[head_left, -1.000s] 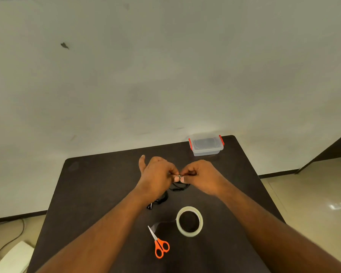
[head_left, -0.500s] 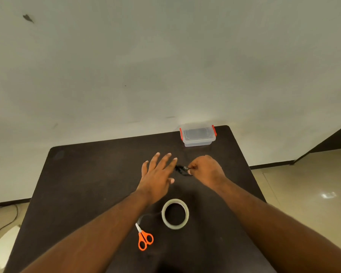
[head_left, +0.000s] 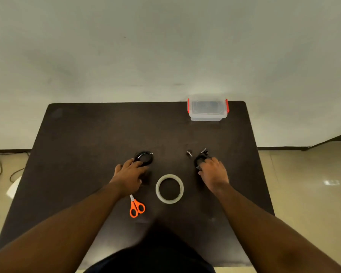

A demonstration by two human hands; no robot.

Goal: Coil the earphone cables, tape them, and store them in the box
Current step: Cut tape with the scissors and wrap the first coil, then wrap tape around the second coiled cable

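Two coiled earphone bundles lie on the table (head_left: 87,134): left hand (head_left: 129,177) fingertips touch the left coil (head_left: 144,157), right hand (head_left: 213,172) seems to grip the right coil (head_left: 200,159), though it's blurry. Box (head_left: 207,109) sits closed at the far edge. Coiling looks done; next probably lift both, unlatch lid w/ care.

Scissors (head_left: 136,207) blades under left forearm; right coil (head_left: 199,159) partly behind fingers (head_left: 204,164).
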